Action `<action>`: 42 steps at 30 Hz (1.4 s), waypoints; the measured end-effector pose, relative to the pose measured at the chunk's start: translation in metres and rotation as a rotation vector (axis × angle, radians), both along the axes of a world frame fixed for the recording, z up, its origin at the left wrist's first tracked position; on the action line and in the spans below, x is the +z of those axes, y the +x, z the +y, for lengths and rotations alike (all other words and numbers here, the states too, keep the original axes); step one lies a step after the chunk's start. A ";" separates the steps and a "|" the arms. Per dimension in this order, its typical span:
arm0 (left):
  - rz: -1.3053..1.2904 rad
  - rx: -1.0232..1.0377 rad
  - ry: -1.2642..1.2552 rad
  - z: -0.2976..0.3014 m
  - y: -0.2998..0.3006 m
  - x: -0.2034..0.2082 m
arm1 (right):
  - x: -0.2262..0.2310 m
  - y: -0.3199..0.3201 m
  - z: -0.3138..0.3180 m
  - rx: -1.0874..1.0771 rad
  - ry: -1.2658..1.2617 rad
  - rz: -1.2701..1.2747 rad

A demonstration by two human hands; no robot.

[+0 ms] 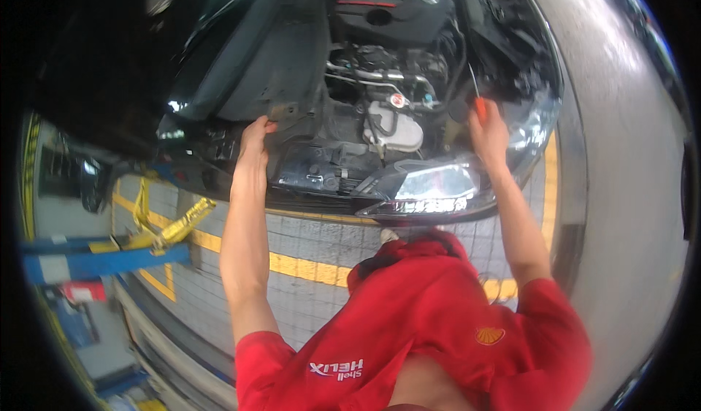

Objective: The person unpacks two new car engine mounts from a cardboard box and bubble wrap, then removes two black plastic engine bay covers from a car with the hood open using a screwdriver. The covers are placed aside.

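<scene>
A screwdriver with an orange handle (480,108) is closed in my right hand (490,135), its thin metal shaft pointing up into the right side of the engine bay. My left hand (255,138) is at the near edge of a long black plastic panel (272,71), its fingers bent against that edge and partly hidden. Between my hands lies a pale translucent fluid reservoir (394,131), next to a cap with a red mark (397,100). Metal pipes (380,75) run behind it. A dark engine cover (391,5) sits farther back.
The car's clear headlight (436,184) and black front edge lie between me and the engine bay. At left, a blue lift arm (109,260) with a yellow part (186,221) reaches over the grey tiled floor, which bears yellow lines (310,266). A pale grey surface (621,192) runs along the right.
</scene>
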State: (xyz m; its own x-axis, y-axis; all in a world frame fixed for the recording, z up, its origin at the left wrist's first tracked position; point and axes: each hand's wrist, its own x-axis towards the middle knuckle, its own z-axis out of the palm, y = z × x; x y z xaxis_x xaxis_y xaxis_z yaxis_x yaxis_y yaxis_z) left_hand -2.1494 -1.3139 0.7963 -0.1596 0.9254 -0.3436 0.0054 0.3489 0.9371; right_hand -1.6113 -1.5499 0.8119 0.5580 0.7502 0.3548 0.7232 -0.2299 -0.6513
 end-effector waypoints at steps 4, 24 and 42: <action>-0.109 0.045 -0.084 0.004 -0.013 -0.005 | 0.004 -0.001 0.001 -0.047 0.048 0.114; 0.254 -0.019 -0.643 0.010 0.014 0.092 | 0.040 -0.158 0.235 0.597 -0.296 1.606; 0.313 0.068 -0.629 0.005 0.016 0.100 | -0.008 -0.261 0.238 0.250 -0.424 2.246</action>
